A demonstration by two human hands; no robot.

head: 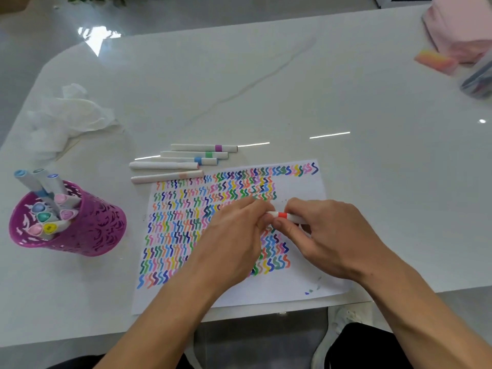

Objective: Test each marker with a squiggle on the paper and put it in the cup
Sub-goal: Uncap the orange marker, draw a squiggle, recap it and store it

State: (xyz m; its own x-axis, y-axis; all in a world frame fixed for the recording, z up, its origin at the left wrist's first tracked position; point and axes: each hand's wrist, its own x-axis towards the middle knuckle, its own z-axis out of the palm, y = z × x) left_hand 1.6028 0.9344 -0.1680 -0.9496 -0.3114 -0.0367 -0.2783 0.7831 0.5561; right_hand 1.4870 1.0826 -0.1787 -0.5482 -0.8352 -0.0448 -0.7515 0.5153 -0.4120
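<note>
Both hands meet over the paper (300, 187) on the white worktop (346, 102): the right hand (327, 235) grips the barrel of a white marker with a red band (282, 215), and the left hand (237, 233) pinches its cap end — the marker lies level just above the squiggles. Five more markers (186, 161) lie beside the sheet's far edge; the purple cup (87, 230) stands to the left, holding several.

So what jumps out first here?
The paper, front and centre, is packed with rows of colourful squiggles. Over it the left hand and right hand hold a red-banded marker between them. At far left stands a purple mesh cup full of markers.
</note>
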